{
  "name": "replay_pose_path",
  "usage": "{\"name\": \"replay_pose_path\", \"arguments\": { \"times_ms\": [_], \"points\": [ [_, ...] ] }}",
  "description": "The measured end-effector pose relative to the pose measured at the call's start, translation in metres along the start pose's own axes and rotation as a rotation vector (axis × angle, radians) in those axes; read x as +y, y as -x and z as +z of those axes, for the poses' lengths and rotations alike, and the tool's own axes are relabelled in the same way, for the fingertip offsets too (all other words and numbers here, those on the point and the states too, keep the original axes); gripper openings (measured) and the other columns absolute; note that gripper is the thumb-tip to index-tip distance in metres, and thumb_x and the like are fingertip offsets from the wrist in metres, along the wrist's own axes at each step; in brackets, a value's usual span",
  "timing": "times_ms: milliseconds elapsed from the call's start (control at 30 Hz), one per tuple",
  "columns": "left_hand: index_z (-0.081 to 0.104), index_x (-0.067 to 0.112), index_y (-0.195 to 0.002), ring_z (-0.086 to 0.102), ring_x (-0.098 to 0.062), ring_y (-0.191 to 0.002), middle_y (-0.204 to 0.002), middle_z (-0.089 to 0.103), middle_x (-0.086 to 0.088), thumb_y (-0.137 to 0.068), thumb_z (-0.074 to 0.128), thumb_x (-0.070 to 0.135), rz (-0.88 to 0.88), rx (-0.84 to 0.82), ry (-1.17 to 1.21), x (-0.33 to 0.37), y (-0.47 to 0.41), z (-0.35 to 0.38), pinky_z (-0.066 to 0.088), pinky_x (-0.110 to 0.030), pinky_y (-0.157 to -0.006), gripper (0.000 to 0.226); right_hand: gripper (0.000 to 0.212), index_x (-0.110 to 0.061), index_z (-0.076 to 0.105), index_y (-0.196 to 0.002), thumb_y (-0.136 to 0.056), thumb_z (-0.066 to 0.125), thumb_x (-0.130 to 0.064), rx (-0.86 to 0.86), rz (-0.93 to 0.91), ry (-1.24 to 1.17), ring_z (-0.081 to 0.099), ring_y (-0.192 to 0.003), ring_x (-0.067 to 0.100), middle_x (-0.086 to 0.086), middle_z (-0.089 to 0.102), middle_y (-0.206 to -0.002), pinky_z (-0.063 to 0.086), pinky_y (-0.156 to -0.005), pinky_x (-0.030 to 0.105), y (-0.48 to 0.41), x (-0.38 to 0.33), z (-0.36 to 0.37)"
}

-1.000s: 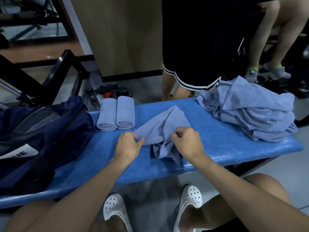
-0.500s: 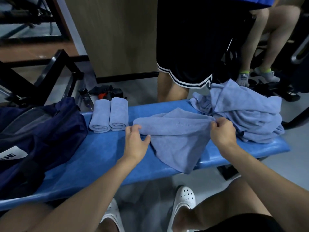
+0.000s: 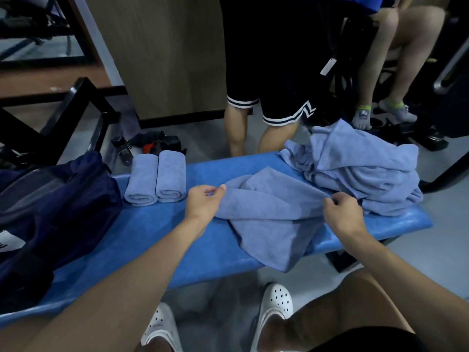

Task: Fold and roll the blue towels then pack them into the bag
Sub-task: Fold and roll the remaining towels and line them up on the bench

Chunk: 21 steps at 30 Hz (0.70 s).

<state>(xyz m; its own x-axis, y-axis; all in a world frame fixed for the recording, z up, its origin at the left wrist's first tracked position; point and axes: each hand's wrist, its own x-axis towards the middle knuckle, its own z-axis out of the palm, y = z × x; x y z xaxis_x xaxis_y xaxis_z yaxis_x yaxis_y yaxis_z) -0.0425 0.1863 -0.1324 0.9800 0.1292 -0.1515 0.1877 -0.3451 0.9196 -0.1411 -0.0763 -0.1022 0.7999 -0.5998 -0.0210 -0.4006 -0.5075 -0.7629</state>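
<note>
Head view: towel (image 3: pixel 266 219) pinched between left hand (image 3: pixel 201 203), right hand (image 3: pixel 342 214) fingers (image 3: pixel 333 200).

A blue padded bench (image 3: pixel 157 240) is running left to right before me. Just beyond its far edge, a person in black shorts (image 3: pixel 266 72) is standing in front of a wooden panel (image 3: pixel 165 59). At far right, a seated person's leg (image 3: pixel 406 47) is showing. On the floor at far left, a bottle (image 3: pixel 121 148) and a dark heap of cloth (image 3: pixel 154 143) are lying beside a black metal frame (image 3: pixel 83 102). I am wearing white clogs (image 3: pixel 276 303).

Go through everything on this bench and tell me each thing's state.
Loose blue towel: unfolded, held stretched, corner hanging over the blue padded bench.
Two rolled blue towels: rolled, side by side, touching.
Heap of blue towels: crumpled, unfolded.
Navy fabric bag: slumped on the bench.
Left hand: pinching the loose towel's edge.
Right hand: pinching its other end.
</note>
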Motion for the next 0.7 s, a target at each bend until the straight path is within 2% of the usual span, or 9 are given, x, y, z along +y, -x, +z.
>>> {"name": "replay_pose_path", "arguments": {
  "times_ms": [67,133,200,300,367,467,533,633,700],
  "points": [
    [0.042,0.013,-0.055,0.03,-0.018,-0.058,-0.057,0.032,0.001,-0.088,0.07,0.029,0.029,-0.036,-0.006,0.003,-0.001,0.0,0.027,-0.031,-0.056,0.046,0.029,-0.011,0.029,-0.066,-0.09,0.045,-0.005,-0.046,0.021,-0.096,0.026,-0.057,0.018,0.004,0.028,-0.06,0.026,-0.054,0.032,0.0,0.002,-0.001],
    [0.05,0.012,-0.058,0.035,-0.016,-0.057,-0.056,0.039,0.001,-0.092,0.067,0.023,0.01,-0.052,-0.03,0.006,-0.003,-0.002,0.032,-0.028,-0.057,0.04,0.022,-0.01,0.039,-0.071,-0.092,0.046,-0.005,-0.072,0.027,-0.169,0.031,-0.057,0.018,0.003,0.034,-0.06,0.031,-0.054,0.032,0.0,0.003,-0.003],
    [0.051,0.013,-0.059,0.042,-0.016,-0.058,-0.057,0.045,0.001,-0.096,0.061,0.024,-0.036,-0.058,-0.075,0.011,-0.004,-0.007,0.036,-0.027,-0.058,0.04,0.006,-0.008,0.05,-0.089,-0.093,0.048,-0.004,-0.072,0.024,-0.195,0.039,-0.059,0.018,0.005,0.045,-0.066,0.037,-0.055,0.031,0.001,0.002,-0.005],
    [0.049,0.01,-0.065,0.043,-0.023,-0.059,-0.061,0.044,-0.006,-0.097,0.054,0.028,-0.166,-0.142,-0.15,0.011,-0.005,-0.017,0.038,-0.031,-0.057,0.038,0.02,-0.015,0.05,-0.105,-0.092,0.047,0.0,-0.086,-0.019,-0.202,0.045,-0.064,0.017,0.005,0.051,-0.074,0.039,-0.056,0.031,0.003,-0.001,-0.007],
    [0.044,0.011,-0.067,0.037,-0.021,-0.052,-0.059,0.04,-0.005,-0.097,0.056,0.03,-0.215,-0.21,-0.242,0.01,-0.001,-0.021,0.032,-0.027,-0.049,0.038,0.033,-0.022,0.051,-0.11,-0.092,0.044,0.005,-0.121,-0.066,-0.201,0.043,-0.061,0.014,0.003,0.05,-0.074,0.037,-0.051,0.024,0.006,-0.002,-0.009],
    [0.041,0.013,-0.07,0.035,-0.016,-0.048,-0.06,0.041,-0.003,-0.096,0.06,0.038,-0.245,-0.298,-0.363,0.011,0.008,-0.024,0.027,-0.02,-0.041,0.041,0.037,-0.017,0.064,-0.098,-0.089,0.04,0.009,-0.137,-0.083,-0.143,0.041,-0.045,0.005,0.003,0.056,-0.069,0.031,-0.042,0.014,0.008,0.002,-0.013],
    [0.04,0.014,-0.067,0.038,-0.015,-0.048,-0.059,0.041,-0.002,-0.095,0.064,0.033,-0.234,-0.33,-0.381,0.011,0.014,-0.024,0.029,-0.019,-0.039,0.042,0.035,-0.016,0.068,-0.094,-0.088,0.043,0.006,-0.108,-0.063,-0.157,0.044,-0.049,0.005,0.003,0.062,-0.074,0.034,-0.046,0.017,0.01,0.002,-0.015],
    [0.052,0.011,-0.065,0.041,-0.019,-0.057,-0.063,0.045,-0.006,-0.092,0.068,0.022,-0.185,-0.34,-0.246,0.011,0.016,-0.024,0.034,-0.022,-0.051,0.033,0.022,-0.016,0.071,-0.09,-0.089,0.054,-0.004,-0.07,-0.061,-0.209,0.053,-0.064,0.01,-0.002,0.065,-0.077,0.039,-0.058,0.021,0.012,0.002,-0.023],
    [0.065,0.009,-0.074,0.054,-0.02,-0.071,-0.077,0.062,-0.005,-0.089,0.069,0.017,-0.121,-0.284,-0.103,0.017,0.017,-0.026,0.041,-0.024,-0.061,0.018,0.016,-0.015,0.07,-0.081,-0.091,0.059,-0.009,-0.036,-0.095,-0.229,0.054,-0.067,0.013,0.002,0.065,-0.073,0.042,-0.06,0.024,0.011,0.002,-0.028]
  ]
}}
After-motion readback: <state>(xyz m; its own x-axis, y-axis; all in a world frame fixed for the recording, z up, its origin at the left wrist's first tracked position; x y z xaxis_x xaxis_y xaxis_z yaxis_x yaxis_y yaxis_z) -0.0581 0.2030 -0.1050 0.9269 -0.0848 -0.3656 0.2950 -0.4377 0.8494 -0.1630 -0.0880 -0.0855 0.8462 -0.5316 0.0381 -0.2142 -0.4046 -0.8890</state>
